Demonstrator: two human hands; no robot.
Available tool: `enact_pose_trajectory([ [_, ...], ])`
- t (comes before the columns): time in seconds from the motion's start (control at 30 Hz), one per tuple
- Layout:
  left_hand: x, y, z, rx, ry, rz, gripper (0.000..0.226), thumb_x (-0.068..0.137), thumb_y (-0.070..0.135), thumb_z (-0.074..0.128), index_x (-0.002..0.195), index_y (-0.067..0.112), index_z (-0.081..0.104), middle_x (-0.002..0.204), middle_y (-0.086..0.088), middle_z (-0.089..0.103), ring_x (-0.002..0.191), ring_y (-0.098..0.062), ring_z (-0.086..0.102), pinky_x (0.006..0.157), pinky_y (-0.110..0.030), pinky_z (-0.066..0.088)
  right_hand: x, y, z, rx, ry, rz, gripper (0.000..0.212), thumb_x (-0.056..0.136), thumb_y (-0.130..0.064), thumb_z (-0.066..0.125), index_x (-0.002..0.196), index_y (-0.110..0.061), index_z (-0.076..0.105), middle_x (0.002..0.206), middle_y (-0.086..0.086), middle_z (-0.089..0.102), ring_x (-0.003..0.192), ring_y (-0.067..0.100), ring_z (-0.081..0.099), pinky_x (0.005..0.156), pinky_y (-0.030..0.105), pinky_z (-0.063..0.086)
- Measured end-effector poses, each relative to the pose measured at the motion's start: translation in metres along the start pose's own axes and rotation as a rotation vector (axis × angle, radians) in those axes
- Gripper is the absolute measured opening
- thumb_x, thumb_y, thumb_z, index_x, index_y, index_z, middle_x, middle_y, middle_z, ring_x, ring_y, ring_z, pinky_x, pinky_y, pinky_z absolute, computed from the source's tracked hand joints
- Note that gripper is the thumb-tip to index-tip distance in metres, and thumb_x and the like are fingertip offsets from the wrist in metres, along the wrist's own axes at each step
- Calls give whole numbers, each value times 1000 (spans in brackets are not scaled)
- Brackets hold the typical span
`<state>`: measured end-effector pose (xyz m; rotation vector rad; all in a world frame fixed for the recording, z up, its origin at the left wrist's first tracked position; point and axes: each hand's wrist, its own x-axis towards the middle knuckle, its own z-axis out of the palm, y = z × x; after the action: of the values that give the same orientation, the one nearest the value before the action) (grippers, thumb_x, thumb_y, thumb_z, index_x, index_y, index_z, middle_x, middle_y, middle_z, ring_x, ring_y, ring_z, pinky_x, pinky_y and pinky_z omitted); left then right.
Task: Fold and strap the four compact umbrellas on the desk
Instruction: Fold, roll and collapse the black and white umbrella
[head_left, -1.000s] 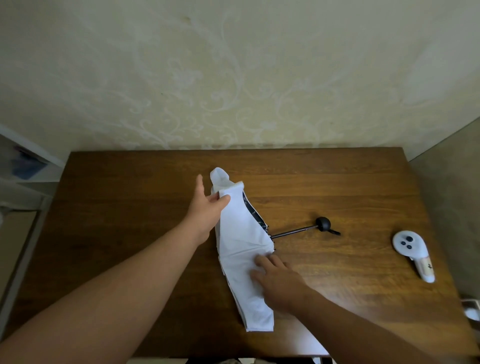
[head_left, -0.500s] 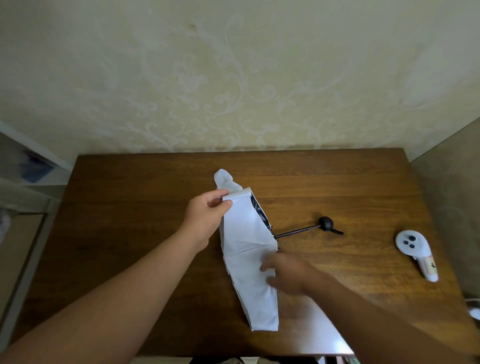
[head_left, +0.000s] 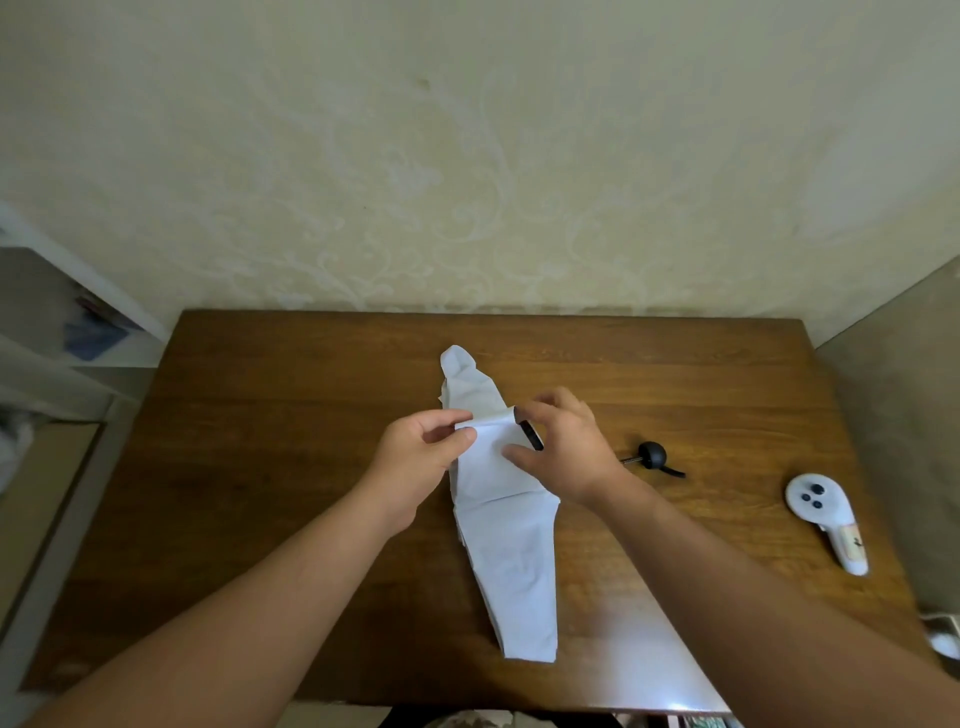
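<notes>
An umbrella (head_left: 506, 525) lies lengthwise on the middle of the desk (head_left: 291, 467), one end toward the wall (head_left: 467, 156), the other near the front edge. Both hands meet over its far half, the left hand (head_left: 415, 457) on its left, the right hand (head_left: 563, 452) on its right. Its handle (head_left: 652, 456) pokes out to the right. Farther right lies what looks like a controller (head_left: 826, 519), well apart.
</notes>
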<state>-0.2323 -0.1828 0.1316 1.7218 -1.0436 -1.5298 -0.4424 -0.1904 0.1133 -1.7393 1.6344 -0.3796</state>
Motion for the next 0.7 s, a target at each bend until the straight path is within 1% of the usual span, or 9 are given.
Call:
enact_pose_trajectory([
  [0.1, -9, -3, -2, -5, -28, 19, 24, 94, 25, 77, 116, 35, 73, 118, 10, 72, 112, -9, 67, 95, -30, 58, -6, -4, 0, -16, 106, -164, 17, 89, -36, 82, 98, -23, 76, 141, -10, 55, 130, 16, 40, 101, 23, 32],
  [0.13, -11, -4, -4, 10, -41, 31, 28, 93, 25, 78, 118, 35, 72, 117, 12, 73, 111, -8, 67, 91, -27, 58, -6, -4, -1, -23, 110, -199, 14, 88, -36, 82, 89, -23, 77, 140, -13, 60, 130, 15, 43, 99, 21, 32],
  [0.2, -15, -5, -8, 55, -81, 56, 40, 90, 21, 82, 125, 35, 69, 113, 17, 74, 109, -4, 68, 87, -23, 57, -10, -6, -4, 6, 92, -201, 15, 88, -33, 82, 80, -23, 74, 130, -20, 67, 126, 12, 51, 98, 23, 39],
  [0.27, -18, -7, -12, 119, -108, 94, 51, 86, 16, 85, 128, 37, 66, 107, 17, 77, 106, -5, 69, 88, -24, 57, -17, -9, -8, 108, 73, -153, 12, 90, -30, 81, 81, -25, 75, 113, -20, 74, 113, 8, 60, 93, 33, 51],
  [0.37, -22, -8, -15, 236, -105, 151, 55, 87, 20, 85, 133, 41, 62, 105, 21, 76, 104, -4, 69, 88, -24, 55, -26, -13, -12, 256, 59, -72, 8, 92, -25, 80, 86, -20, 78, 96, -2, 76, 94, 15, 67, 83, 39, 55],
  [0.43, -24, -5, -14, 235, -89, 166, 52, 89, 24, 83, 132, 44, 61, 105, 23, 76, 105, -1, 68, 87, -21, 52, -32, -14, -12, 392, 36, -24, 4, 91, -23, 81, 88, -22, 80, 98, -4, 78, 92, 14, 71, 83, 40, 60],
  [0.53, -26, 0, -10, 126, -61, 144, 47, 89, 21, 83, 128, 42, 66, 105, 15, 77, 105, -2, 68, 89, -21, 52, -38, -15, -12, 519, 3, 40, 4, 89, -21, 83, 91, -25, 82, 103, -12, 79, 99, 11, 74, 89, 42, 62],
  [0.63, -26, 2, -9, 95, -42, 121, 32, 91, 17, 80, 118, 35, 74, 106, 10, 76, 106, -7, 69, 96, -28, 55, -42, -14, -10, 537, 30, 116, 3, 88, -26, 83, 88, -28, 82, 101, -13, 79, 97, 11, 75, 87, 42, 63],
  [0.7, -27, 1, -7, 106, -36, 128, 27, 93, 17, 78, 114, 34, 76, 107, 10, 75, 107, -8, 69, 94, -26, 55, -45, -14, -8, 518, 73, 152, 4, 87, -28, 84, 85, -29, 81, 96, -13, 78, 93, 12, 75, 82, 40, 64],
])
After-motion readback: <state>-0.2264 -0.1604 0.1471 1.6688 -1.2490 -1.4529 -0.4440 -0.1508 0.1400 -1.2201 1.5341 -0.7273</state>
